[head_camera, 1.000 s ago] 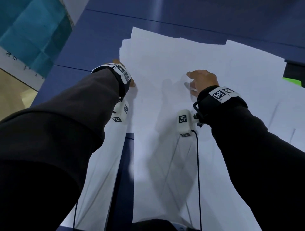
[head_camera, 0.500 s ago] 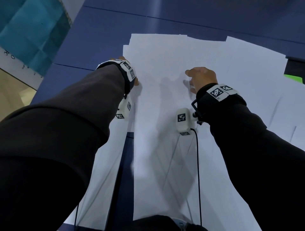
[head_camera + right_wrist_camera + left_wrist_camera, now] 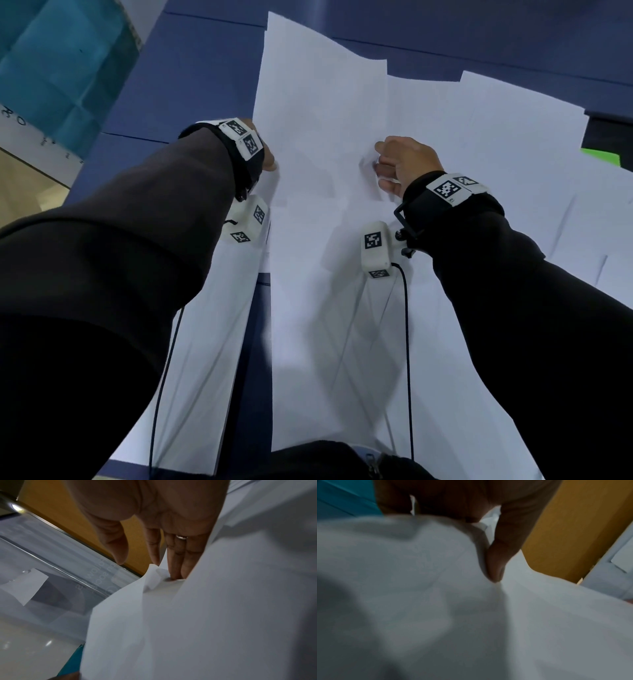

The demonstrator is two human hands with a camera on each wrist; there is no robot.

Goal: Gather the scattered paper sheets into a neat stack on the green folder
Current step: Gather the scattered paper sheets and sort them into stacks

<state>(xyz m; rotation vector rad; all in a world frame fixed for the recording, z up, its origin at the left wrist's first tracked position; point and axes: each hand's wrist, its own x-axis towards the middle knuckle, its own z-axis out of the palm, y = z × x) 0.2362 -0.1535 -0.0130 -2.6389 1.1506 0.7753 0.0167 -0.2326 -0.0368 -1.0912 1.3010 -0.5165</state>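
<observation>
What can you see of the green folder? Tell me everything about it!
Only a small corner of the green folder shows, at the right edge of the head view. It is bright lime green and looks flat and smooth. White paper sheets cover its near and left sides, so most of it is hidden. A dark surface lies just beyond it. Neither hand touches it. Its full shape cannot be told.

1. Light was dim and cool; the arms cast soft shadows on the paper sheets (image 3: 325,102) nearer the person.
2. The head view bowed at its edges.
3. The left wrist view was heavily blurred; the right wrist view was sharper, with glare spots left of the sheets.
</observation>
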